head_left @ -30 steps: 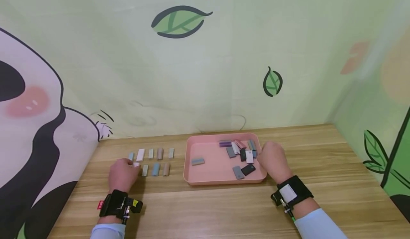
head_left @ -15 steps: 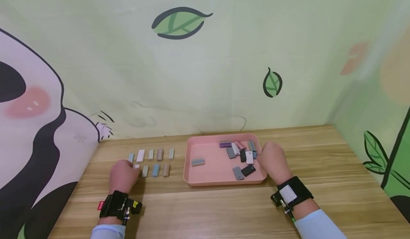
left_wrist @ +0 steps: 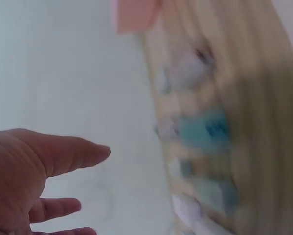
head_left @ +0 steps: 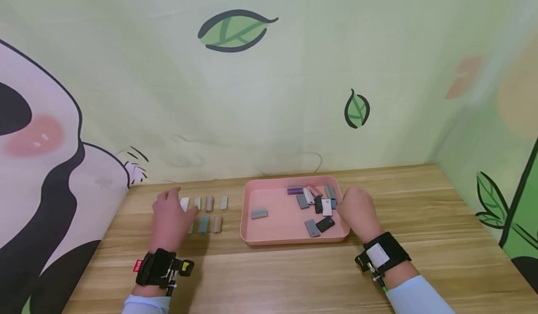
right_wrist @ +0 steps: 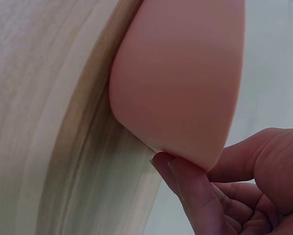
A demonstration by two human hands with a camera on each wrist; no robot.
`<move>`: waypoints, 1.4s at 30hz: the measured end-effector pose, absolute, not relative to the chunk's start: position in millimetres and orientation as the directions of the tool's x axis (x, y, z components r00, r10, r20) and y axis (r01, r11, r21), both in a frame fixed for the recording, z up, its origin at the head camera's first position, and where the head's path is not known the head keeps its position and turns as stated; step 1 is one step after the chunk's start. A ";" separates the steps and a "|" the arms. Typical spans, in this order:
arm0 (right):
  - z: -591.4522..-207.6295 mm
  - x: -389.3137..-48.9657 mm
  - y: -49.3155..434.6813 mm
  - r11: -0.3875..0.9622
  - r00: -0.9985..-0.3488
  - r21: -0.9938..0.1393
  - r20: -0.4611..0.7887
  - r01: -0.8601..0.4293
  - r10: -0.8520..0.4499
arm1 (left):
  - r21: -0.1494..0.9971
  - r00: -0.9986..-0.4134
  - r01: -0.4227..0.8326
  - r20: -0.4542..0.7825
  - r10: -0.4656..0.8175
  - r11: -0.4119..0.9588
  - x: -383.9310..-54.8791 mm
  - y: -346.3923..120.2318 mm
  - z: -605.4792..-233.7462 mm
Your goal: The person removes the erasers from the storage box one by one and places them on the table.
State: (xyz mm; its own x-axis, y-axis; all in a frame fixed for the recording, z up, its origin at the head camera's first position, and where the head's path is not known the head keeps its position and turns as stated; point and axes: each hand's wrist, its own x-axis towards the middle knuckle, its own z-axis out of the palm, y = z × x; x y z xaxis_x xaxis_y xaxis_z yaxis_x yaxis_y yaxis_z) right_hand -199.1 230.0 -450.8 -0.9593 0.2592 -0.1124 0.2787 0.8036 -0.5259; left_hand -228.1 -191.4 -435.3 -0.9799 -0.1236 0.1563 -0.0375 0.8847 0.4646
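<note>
Pale blue sleeves [head_left: 419, 296], black wrist straps [head_left: 154, 268], red tag [head_left: 137, 265], apparently lettered.

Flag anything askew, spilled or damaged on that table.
Nothing looks spilled or damaged. In the pink tray, the small blocks at the right lie jumbled at mixed angles, unlike the tidy rows on the table; one striped block lies apart.

A table strip [head_left: 233, 223] lies free between the blocks [head_left: 217, 224] and the walled tray [head_left: 286, 241].

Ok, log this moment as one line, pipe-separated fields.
left hand: empty, near small blocks on table | right hand: pinches pink tray by edge | in tray: loose pieces, mostly toward right end
</note>
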 end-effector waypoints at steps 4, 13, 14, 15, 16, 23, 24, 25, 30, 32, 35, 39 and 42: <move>-450.2 -199.0 230.5 0.794 -0.956 -0.535 -0.126 0.290 0.265 | 0.486 -0.979 0.069 0.201 -0.034 0.871 -228.4 -165.1 -430.2; -452.2 -197.9 232.1 0.790 -0.959 -0.547 -0.111 0.277 0.260 | 0.382 -0.957 0.260 0.222 0.186 0.887 -227.1 -100.2 -428.9; -452.8 -197.8 232.2 0.792 -0.961 -0.547 -0.107 0.273 0.257 | 0.362 -0.953 0.279 0.219 0.210 0.889 -226.6 -93.3 -429.8; -453.4 -197.7 232.4 0.794 -0.961 -0.546 -0.105 0.269 0.255 | 0.350 -0.949 0.295 0.213 0.231 0.889 -226.5 -86.5 -431.0; -454.1 -197.7 232.5 0.794 -0.962 -0.546 -0.103 0.268 0.253 | 0.340 -0.946 0.311 0.204 0.253 0.887 -226.0 -80.3 -432.2; -455.4 -199.5 231.9 0.803 -0.959 -0.526 -0.107 0.280 0.264 | 0.303 -0.890 0.454 0.202 0.409 0.838 -227.1 -49.4 -447.3; -455.0 -199.9 231.7 0.803 -0.958 -0.524 -0.110 0.284 0.266 | 0.302 -0.885 0.465 0.197 0.423 0.832 -227.2 -46.7 -449.3; -454.8 -200.3 231.7 0.803 -0.957 -0.522 -0.114 0.288 0.268 | 0.295 -0.879 0.476 0.190 0.437 0.829 -227.3 -44.4 -451.5; -453.2 -201.4 231.4 0.801 -0.955 -0.521 -0.121 0.294 0.272 | 0.223 -0.865 0.501 0.105 0.491 0.836 -227.7 -35.2 -458.9; -452.8 -201.5 231.5 0.799 -0.955 -0.525 -0.119 0.294 0.273 | 0.199 -0.865 0.499 0.064 0.497 0.843 -228.1 -32.6 -460.9; -452.2 -201.4 231.6 0.797 -0.955 -0.530 -0.116 0.291 0.272 | 0.193 -0.874 0.478 0.009 0.485 0.857 -229.0 -30.1 -463.9; -452.5 -201.0 231.8 0.796 -0.956 -0.531 -0.116 0.290 0.270 | 0.182 -0.881 0.454 -0.053 0.469 0.872 -230.4 -28.5 -466.5; -453.2 -200.5 231.7 0.792 -0.954 -0.533 -0.124 0.296 0.273 | 0.167 -0.873 0.468 -0.066 0.483 0.868 -231.0 -27.8 -467.0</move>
